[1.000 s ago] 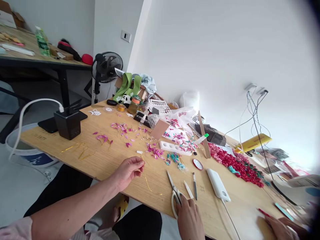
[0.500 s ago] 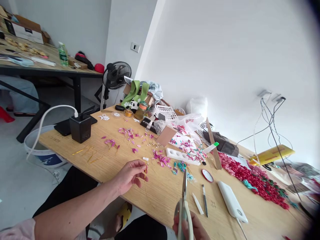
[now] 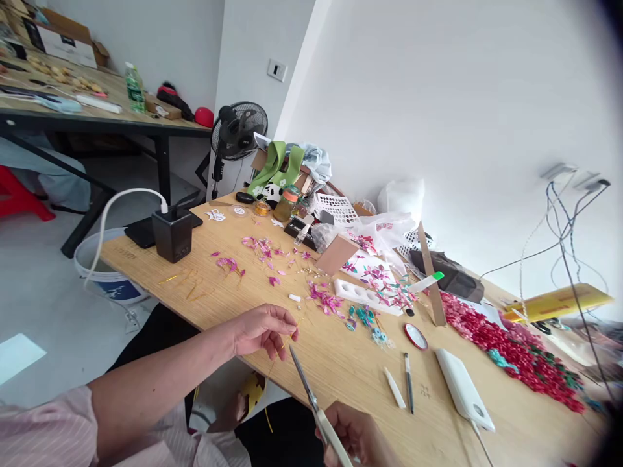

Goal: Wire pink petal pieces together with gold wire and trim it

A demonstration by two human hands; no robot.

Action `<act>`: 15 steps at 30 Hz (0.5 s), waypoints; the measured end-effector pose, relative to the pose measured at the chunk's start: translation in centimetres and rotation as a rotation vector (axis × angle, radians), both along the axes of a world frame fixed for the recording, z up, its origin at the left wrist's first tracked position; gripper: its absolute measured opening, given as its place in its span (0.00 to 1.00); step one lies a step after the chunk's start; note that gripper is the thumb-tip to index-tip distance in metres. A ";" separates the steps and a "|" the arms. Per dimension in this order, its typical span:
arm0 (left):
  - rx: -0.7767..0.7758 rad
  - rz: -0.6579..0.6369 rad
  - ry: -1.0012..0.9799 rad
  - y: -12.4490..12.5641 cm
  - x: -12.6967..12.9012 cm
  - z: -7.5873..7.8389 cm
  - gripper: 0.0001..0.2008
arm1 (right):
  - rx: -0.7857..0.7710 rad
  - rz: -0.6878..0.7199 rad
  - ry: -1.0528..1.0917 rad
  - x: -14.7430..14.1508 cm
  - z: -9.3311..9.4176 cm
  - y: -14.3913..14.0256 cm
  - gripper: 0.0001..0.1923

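My left hand is over the table's near edge, its fingers pinching a thin yellow wire-like strand that hangs down past the edge toward my lap. In my right hand is a pair of scissors with pale handles. Their blades look closed and point up and left, with the tip close to the strand below my left fingers; whether they touch cannot be made out. Several similar yellow strands lie on the table to the left. A small white piece rests just beyond my left hand.
Pink petal-like pieces and teal ones are scattered mid-table. A white tube, a pen and a white corded device lie right. A black cube charger stands left; red flower pieces cover the far right.
My right hand has swung the scissors leftward, bringing their tip from upright to near my left fingers. The strand hangs lower over the edge. The view has shifted slightly.
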State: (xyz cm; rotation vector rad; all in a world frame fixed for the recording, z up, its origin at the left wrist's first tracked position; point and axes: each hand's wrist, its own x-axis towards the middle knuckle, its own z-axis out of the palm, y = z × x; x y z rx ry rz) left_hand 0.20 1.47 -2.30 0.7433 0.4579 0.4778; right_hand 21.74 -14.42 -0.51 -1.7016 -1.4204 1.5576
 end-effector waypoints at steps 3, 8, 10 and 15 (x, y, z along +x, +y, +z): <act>0.010 -0.025 0.018 0.0 -0.1 0.1 0.14 | -0.012 -0.001 0.006 -0.6 0.8 0.4 0.28; 0.001 -0.080 0.055 0.1 -0.1 0.1 0.14 | -0.017 0.001 0.038 -1.2 2.1 0.6 0.33; 0.002 -0.099 0.066 0.1 -0.1 0.0 0.13 | -0.020 -0.005 0.037 -1.3 2.5 0.7 0.33; -0.005 -0.121 0.076 0.1 -0.2 0.1 0.12 | -0.069 -0.017 0.067 -1.4 3.2 0.8 0.31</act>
